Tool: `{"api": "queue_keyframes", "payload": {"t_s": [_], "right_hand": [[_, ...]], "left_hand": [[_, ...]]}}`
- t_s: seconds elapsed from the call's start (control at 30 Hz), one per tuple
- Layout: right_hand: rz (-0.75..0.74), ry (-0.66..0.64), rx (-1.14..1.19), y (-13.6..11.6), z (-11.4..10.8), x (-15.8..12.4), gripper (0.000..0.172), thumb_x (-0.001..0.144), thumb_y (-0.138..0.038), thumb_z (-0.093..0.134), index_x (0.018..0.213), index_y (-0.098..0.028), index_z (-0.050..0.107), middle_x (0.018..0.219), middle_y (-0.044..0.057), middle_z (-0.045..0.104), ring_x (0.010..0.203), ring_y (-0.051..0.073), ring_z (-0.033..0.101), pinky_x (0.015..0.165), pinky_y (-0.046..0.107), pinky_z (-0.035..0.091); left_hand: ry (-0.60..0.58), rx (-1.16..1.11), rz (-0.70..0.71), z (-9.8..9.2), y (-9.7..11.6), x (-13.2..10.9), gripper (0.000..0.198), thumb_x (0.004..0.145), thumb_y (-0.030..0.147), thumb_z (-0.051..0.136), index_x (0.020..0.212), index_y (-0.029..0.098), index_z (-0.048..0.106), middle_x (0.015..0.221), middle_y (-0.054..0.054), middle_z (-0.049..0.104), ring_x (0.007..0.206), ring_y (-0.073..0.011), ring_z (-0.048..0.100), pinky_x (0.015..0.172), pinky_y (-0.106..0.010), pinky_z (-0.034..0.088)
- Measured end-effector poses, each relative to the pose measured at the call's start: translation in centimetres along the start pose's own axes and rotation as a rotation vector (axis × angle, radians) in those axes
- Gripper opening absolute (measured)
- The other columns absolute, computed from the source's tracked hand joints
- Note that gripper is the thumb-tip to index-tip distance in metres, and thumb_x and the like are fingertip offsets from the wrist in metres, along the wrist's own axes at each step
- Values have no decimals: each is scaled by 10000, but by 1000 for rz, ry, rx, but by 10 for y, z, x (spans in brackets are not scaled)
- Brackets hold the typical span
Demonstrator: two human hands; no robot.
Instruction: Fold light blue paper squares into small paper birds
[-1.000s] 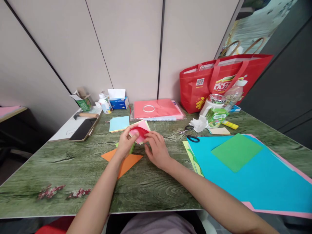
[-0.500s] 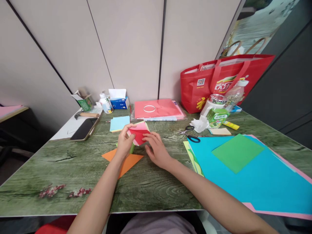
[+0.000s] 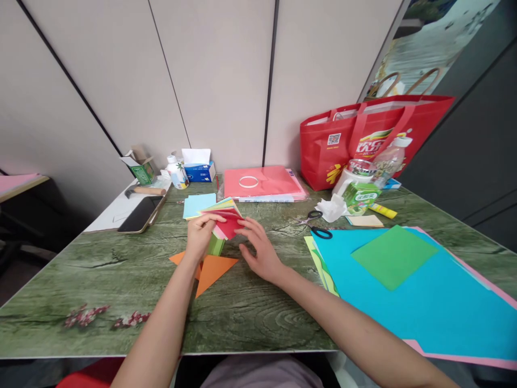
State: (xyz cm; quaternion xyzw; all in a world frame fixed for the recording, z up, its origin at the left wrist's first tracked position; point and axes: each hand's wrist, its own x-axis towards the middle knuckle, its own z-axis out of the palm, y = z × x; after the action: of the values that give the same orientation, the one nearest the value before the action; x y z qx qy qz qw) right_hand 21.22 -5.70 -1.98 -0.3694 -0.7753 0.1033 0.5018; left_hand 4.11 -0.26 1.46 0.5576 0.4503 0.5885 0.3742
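Note:
My left hand (image 3: 201,233) grips a fanned stack of coloured paper sheets (image 3: 226,222), red on top with pink, yellow and pale edges showing beneath. At the stack's right edge is my right hand (image 3: 258,249), fingers apart and the tips at or just touching the paper. Below the left hand lie folded orange paper pieces (image 3: 215,271) with pointed corners, partly covered by the wrist. A folded green paper piece (image 3: 215,246) shows between them and the stack. Behind the left hand rests a pile of light blue square sheets (image 3: 198,203).
Black-handled scissors (image 3: 321,233) and crumpled tissue (image 3: 332,208) lie to the right. Beyond them are large blue sheets (image 3: 412,318) with a green square (image 3: 396,257) on top. A red bag (image 3: 323,156) stands behind. A phone (image 3: 140,214) and hammer (image 3: 148,191) lie left.
The paper stack has spread into a fan, with more coloured edges showing. My left hand has turned and shifted slightly left; my right hand has stayed nearly in place.

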Motion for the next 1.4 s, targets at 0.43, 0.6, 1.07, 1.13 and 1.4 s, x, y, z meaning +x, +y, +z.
{"api": "queue_keyframes", "payload": {"t_s": [0.43,0.6,1.07,1.13,1.4], "right_hand": [[-138,-356,171,-8,14,-9,87,780,-159,629,830,-225,656,920,32,682,1083,225,518,936,432,415],[-20,-56,351,-14,4,-1,183,833,-230,568,663,-198,627,739,38,659,718,152,612,698,304,505],[-20,216,-57,1,-12,3,303,908,-205,408,1157,-206,580,1145,111,597,1077,212,553,924,409,435],[-83,142,-114,-1,-9,2,320,897,-184,422,1184,-211,563,1150,108,612,1066,211,564,921,417,432],[-301,123,-127,-9,-8,-2,415,869,-115,429,1272,-203,477,1149,111,631,1074,198,576,920,425,438]], "left_hand": [[424,50,5,-22,-13,17,339,654,235,536,916,152,735,778,-45,702,619,-143,587,608,-267,472],[419,97,-2,-22,-11,15,378,630,239,605,980,147,715,837,-46,689,632,-138,574,636,-269,468],[-19,-36,-155,4,3,-2,468,563,222,664,1026,166,699,692,17,637,478,-88,475,479,-210,400],[-38,-91,-177,6,4,-3,484,557,238,674,1036,168,691,785,-9,671,543,-110,539,530,-230,443],[34,-222,-274,3,11,-2,584,478,218,748,1052,137,674,814,-49,699,571,-118,584,562,-242,465]]}}
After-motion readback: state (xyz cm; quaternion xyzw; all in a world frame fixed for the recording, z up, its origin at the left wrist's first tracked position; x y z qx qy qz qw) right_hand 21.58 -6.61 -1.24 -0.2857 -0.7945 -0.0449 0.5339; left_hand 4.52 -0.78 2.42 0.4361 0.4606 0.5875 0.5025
